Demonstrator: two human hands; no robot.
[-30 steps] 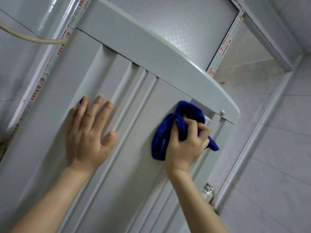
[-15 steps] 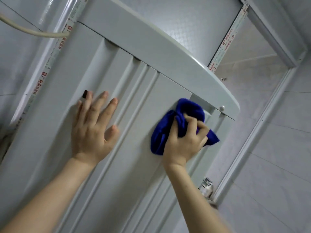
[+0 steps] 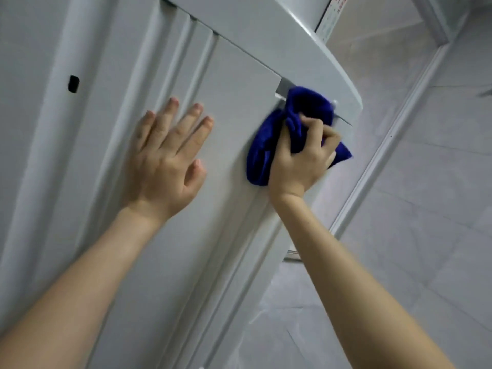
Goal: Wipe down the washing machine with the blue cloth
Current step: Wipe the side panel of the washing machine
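Observation:
The white washing machine (image 3: 234, 83) fills the left and middle of the head view, its ribbed side panel tilted toward me. My right hand (image 3: 300, 161) grips the bunched blue cloth (image 3: 306, 107) and presses it against the panel just under the machine's top rim, near the right corner. My left hand (image 3: 167, 161) lies flat on the panel to the left of the cloth, fingers spread, holding nothing. Part of the cloth is hidden under my right fingers.
A small black slot (image 3: 73, 83) marks the panel at upper left. Grey tiled wall (image 3: 426, 209) and a white frame strip (image 3: 386, 145) run along the right side. A strip with red print (image 3: 332, 14) shows at top right.
The view has shifted, so the machine's corner sits farther right and higher. The cloth has slid up toward the top rim's corner. My left hand has moved right, away from the black slot.

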